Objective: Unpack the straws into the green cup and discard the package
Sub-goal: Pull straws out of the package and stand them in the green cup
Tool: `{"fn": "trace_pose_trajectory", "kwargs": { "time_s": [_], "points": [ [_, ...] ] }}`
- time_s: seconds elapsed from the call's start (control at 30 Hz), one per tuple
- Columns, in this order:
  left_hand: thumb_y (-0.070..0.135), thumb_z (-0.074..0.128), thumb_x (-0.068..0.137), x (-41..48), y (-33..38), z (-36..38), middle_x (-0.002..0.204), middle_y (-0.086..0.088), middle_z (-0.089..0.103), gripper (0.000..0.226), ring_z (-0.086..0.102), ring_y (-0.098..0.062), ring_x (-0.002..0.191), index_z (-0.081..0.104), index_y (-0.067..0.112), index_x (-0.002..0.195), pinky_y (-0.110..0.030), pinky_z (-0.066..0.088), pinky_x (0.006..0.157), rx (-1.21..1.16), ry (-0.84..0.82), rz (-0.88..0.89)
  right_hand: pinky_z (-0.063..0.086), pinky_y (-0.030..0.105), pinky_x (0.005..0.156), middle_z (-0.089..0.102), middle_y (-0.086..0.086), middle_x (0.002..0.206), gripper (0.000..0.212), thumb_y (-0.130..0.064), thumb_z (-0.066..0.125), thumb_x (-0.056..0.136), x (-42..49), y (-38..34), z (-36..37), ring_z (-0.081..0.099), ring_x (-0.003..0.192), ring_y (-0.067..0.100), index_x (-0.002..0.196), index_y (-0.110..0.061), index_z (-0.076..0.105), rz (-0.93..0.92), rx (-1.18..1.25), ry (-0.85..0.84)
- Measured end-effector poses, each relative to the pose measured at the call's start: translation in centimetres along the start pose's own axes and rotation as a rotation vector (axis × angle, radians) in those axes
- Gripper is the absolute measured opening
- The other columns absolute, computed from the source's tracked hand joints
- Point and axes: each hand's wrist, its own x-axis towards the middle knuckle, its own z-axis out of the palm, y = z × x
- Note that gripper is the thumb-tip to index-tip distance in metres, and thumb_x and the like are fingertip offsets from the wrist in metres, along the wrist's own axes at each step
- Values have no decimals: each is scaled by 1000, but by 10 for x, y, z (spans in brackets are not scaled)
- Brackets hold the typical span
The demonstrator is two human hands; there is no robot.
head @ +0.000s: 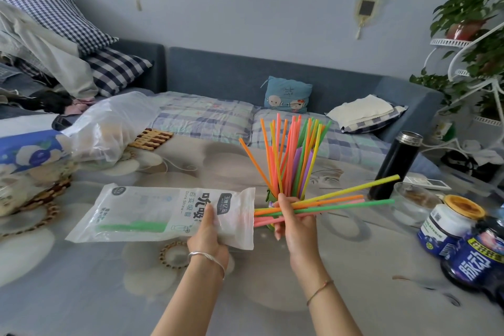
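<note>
My left hand (208, 229) grips the straw package (152, 213) near its open end, thumb on top. The white bag reads "Drink Straw" beside Chinese characters, and a green straw (131, 226) shows through it. My right hand (296, 224) is curled round a sideways bunch of straws (341, 199) just past the bag's mouth. Behind that hand the green cup (269, 195), mostly hidden, holds upright straws (291, 155). A blue bottle (474, 267) at the right reads "脉动".

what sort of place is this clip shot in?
Probably a home living room: a blue sofa with checked pillows behind a cloth-covered table, potted plants on a white stand at the right, jars and a flask on the table.
</note>
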Motion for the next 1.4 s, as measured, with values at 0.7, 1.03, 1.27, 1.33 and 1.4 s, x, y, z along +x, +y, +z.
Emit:
{"fn": "trace_pose_trajectory", "kwargs": {
  "time_s": [0.7, 1.03, 1.27, 1.33, 1.4],
  "points": [
    [27, 69, 89, 19, 6, -6, 133, -11, 66, 53, 64, -32, 121, 56, 7, 137, -59, 47, 104, -12, -29, -73, 44, 19, 44, 55, -1, 55, 42, -38, 38, 96, 77, -82, -31, 56, 50, 11, 65, -17, 55, -393, -552, 54],
    [24, 67, 91, 25, 5, -8, 135, -14, 64, 51, 60, -37, 125, 55, 6, 137, -64, 41, 108, -23, -24, -63, 46, 31, 57, 49, 3, 56, 41, -40, 49, 91, 97, -54, -18, 52, 53, 18, 68, -7, 59, -223, -902, -185],
    [22, 68, 90, 24, 7, -7, 135, -13, 64, 51, 60, -37, 125, 55, 6, 137, -66, 40, 108, -23, -10, -51, 45, 31, 54, 50, 7, 59, 44, -42, 48, 92, 101, -64, -12, 51, 52, 19, 77, -2, 57, -314, -1024, -110],
    [22, 68, 90, 23, 7, -7, 135, -13, 64, 51, 60, -38, 125, 55, 6, 137, -66, 40, 108, -23, -11, -58, 54, 37, 62, 61, 14, 65, 43, -41, 48, 92, 100, -60, -11, 61, 57, 24, 80, -1, 57, -268, -1095, -129],
    [24, 69, 90, 23, 6, -7, 136, -14, 64, 53, 60, -39, 126, 54, 7, 137, -66, 39, 108, -22, -12, -70, 57, 36, 63, 67, 14, 68, 39, -39, 49, 92, 98, -59, -10, 64, 54, 19, 81, -2, 56, -222, -1110, -151]
  ]
}}
